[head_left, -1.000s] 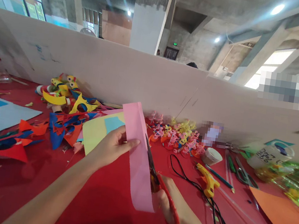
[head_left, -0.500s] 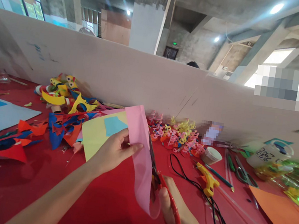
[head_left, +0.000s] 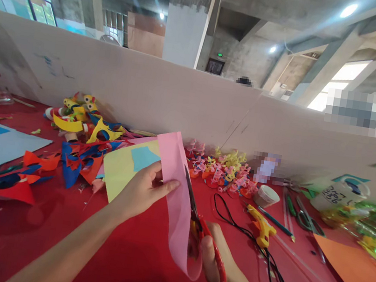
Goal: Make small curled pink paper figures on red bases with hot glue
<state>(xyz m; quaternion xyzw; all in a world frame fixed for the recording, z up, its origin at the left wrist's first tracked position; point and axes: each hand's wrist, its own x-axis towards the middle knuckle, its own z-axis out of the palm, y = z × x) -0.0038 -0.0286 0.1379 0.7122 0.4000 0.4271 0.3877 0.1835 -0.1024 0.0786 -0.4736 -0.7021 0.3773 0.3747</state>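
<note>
My left hand (head_left: 146, 186) pinches a long pink sheet (head_left: 178, 205) between thumb and fingers. The sheet is held up above the red table, and its lower end curls to the right. Red-handled scissors (head_left: 203, 232) are in my right hand (head_left: 215, 253), fingers through the loops. Their dark blades lie along the right edge of the pink sheet, pointing up and away from me. Behind my left hand are a yellow sheet (head_left: 115, 175) and a light blue piece (head_left: 143, 158).
A yellow glue gun (head_left: 261, 227) with a black cord lies right, beside a teal pencil (head_left: 276, 223). Small pink and yellow curled pieces (head_left: 229, 170) are heaped near the white partition (head_left: 146, 92). Orange sheet (head_left: 355, 274) at right; red and blue cutouts (head_left: 79, 162) at left.
The scissors' upper blade has swung slightly left over the pink sheet. The sheet's lower curl has sunk a little. My left hand stays in place.
</note>
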